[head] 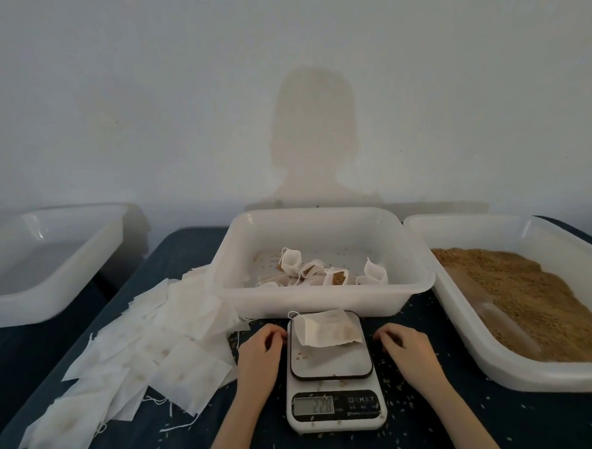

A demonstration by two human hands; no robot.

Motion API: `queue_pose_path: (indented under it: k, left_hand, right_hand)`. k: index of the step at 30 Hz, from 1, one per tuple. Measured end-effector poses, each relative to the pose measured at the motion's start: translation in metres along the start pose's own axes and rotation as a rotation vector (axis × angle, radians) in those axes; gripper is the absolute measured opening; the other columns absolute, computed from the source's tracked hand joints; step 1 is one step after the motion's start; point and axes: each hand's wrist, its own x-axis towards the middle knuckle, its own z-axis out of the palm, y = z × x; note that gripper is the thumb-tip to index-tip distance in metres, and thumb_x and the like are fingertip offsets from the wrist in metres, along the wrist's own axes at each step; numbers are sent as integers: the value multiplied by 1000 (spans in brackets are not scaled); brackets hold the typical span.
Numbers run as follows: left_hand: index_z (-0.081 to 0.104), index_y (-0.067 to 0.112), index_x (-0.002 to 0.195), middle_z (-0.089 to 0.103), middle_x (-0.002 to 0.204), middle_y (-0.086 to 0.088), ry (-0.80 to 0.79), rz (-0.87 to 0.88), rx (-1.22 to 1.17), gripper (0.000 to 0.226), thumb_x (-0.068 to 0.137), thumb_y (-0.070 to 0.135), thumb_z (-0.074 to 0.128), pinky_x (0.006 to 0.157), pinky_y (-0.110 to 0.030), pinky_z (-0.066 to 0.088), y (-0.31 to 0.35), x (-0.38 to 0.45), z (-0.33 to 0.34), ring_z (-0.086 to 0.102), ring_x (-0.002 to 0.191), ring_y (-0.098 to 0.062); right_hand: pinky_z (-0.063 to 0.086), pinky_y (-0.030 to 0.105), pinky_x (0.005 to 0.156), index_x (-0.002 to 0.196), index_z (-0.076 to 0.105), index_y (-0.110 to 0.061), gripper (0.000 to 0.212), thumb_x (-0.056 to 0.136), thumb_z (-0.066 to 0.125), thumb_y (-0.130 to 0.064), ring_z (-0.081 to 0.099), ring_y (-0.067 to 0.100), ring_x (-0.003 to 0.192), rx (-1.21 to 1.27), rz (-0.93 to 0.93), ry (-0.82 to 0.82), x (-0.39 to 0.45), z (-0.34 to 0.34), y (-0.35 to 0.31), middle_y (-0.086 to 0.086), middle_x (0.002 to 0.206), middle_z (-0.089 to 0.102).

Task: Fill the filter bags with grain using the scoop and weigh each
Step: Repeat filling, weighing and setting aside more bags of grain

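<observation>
A filled filter bag (326,329) lies on the platform of the kitchen scale (333,377). The left hand (260,353) and the right hand (405,347) rest on the table at each side of the scale, fingers loosely curled, holding nothing. Behind the scale stands a white tub (326,301) with more filled bags; right of the scale, a tub of grain (531,297); left of it, a pile of empty bags (140,352)

Empty white tub (50,271) far left, dark blue tablecloth (172,251), pale wall (178,93) bearing person's shadow (312,137)
</observation>
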Motion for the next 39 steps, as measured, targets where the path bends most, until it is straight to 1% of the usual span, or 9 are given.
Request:
queue_pose_path:
  k: [6, 13, 18, 21, 23, 27, 34, 37, 39]
  left_hand:
    - [61, 33, 81, 61, 77, 21, 0, 5, 0, 23, 93, 17, 49, 62, -9, 34, -1, 1, 1, 54, 76, 7]
    - [58, 38, 76, 62, 74, 21, 0, 14, -32, 28, 93, 16, 50, 60, -8, 38, -2, 1, 1, 55, 73, 10]
    - [58, 39, 75, 62, 74, 21, -14, -1, -34, 28, 92, 18, 49, 60, -9, 39, -2, 0, 0, 54, 76, 12]
    - [60, 38, 76, 63, 74, 20, -15, 2, -48, 27, 92, 18, 50, 62, -10, 40, -3, -1, 0, 54, 75, 10]
    - [61, 36, 78, 64, 74, 19, -19, 12, -56, 26, 92, 18, 50, 62, -11, 41, -4, -1, 0, 55, 75, 10]
    - [63, 34, 80, 63, 74, 19, -28, 23, -66, 23, 92, 18, 50, 66, -16, 46, -5, -1, 1, 56, 72, 7]
    - [61, 36, 81, 63, 74, 19, -34, 21, -51, 23, 92, 20, 50, 60, -9, 40, -4, -2, 1, 55, 73, 9]
    - [61, 35, 83, 63, 76, 19, -39, 15, -36, 21, 93, 21, 48, 60, -9, 39, -2, -3, 0, 56, 72, 7]
    - [61, 36, 84, 63, 77, 19, -44, 13, -37, 21, 94, 22, 48, 61, -10, 38, -2, -4, 0, 56, 72, 6]
  right_hand:
    - [43, 10, 64, 79, 61, -41, 27, 95, 55, -20, 60, -6, 74, 33, -20, 22, -2, 0, -1, -16, 80, 65]
    - [45, 14, 61, 83, 60, -42, 28, 92, 59, -15, 60, -3, 67, 178, -147, 220, -8, -10, -31, -10, 71, 64]
    - [48, 14, 68, 110, 52, -52, 31, 85, 65, -40, 58, -3, 71, -60, -307, -72, -10, 9, -86, -33, 94, 56]
    - [46, 21, 88, 129, 47, -44, 48, 83, 61, -51, 52, -6, 95, -342, -387, -118, -4, 26, -104, -30, 118, 47]
    - [46, 22, 88, 123, 56, -39, 37, 87, 60, -44, 54, -1, 100, -359, -356, -111, 2, 30, -108, -22, 116, 57]
    - [43, 13, 67, 95, 68, -34, 10, 92, 59, -32, 55, -3, 72, -282, -330, -78, 13, 26, -111, -17, 88, 64]
    - [45, 15, 59, 78, 71, -28, 11, 87, 68, -22, 55, -4, 52, 32, -360, 104, 49, -12, -147, -25, 57, 58]
    - [48, 15, 47, 72, 66, -28, 20, 88, 66, -17, 55, 1, 45, 179, -356, 139, 65, -17, -171, -14, 62, 62]
    - [46, 13, 50, 77, 68, -24, 16, 89, 64, -15, 54, 4, 49, 170, -388, 209, 76, -16, -184, -10, 67, 62]
